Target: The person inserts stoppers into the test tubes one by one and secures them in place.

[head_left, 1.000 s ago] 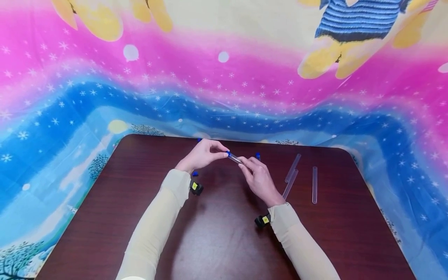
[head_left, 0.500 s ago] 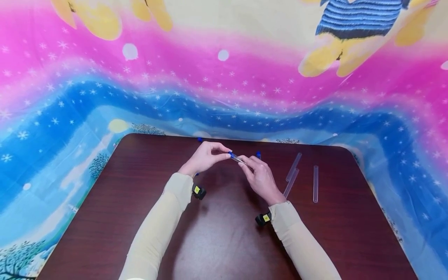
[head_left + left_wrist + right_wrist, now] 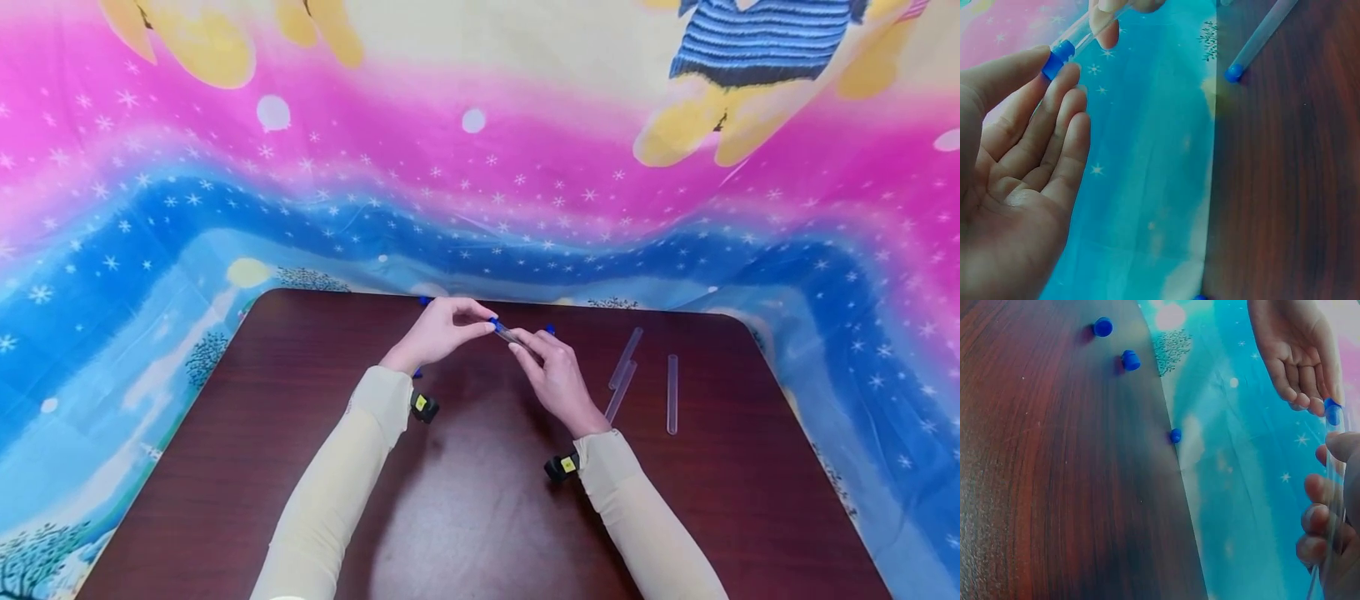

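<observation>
L hand [image 3: 432,337] pinches blue cap [image 3: 1063,51] @ end of clear tube [image 3: 507,334]; R hand [image 3: 558,382] holds tube, @ 12 o'clock on counter's [image 3: 457,500] clock. More tubes [image 3: 672,394] lie @ R hand's 3 o'clock.

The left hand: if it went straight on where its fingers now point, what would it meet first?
The tube, most likely: the left hand pinches the cap at its end. Just beyond, the right hand grips the tube; exact depth is hard to judge.
</observation>
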The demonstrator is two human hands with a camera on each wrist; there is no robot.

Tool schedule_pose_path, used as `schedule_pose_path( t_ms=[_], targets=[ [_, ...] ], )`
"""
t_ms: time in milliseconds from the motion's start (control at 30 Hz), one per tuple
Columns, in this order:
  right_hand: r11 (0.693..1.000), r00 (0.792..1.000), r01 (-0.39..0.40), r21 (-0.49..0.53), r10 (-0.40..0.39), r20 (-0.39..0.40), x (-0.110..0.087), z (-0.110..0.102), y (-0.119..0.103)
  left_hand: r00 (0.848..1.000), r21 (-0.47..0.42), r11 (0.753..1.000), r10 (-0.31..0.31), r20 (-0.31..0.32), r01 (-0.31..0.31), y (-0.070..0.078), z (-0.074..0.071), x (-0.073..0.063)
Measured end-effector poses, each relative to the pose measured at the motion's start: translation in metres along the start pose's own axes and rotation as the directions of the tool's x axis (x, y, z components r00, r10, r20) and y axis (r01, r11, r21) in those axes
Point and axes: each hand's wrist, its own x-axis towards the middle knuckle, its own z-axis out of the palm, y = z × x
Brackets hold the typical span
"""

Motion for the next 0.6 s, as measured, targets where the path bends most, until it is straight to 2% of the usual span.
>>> schedule_pose_path(
  t_ms=[200,400,600],
  targets=[
    [1.0,1.0,-0.019,-0.001,0.019,0.02,0.0011,-0.0022,-0.0016,1.0,0.015,1.0,0.027,-0.004,-0.027,0.0027,-0.0013,0.0019],
    [0.998,0.994,-0.06,0.002,0.06,0.092,0.0017,-0.0033,-0.001,1.0,0.024,1.0,0.012,-0.007,-0.012,0.0028,-0.004,0.0014],
    [0.997,0.99,-0.083,0.005,0.082,0.111,0.0012,-0.0055,-0.0005,0.999,0.032,0.999,0.018,-0.03,-0.017,0.0034,-0.0082,0.0022]
  ],
)
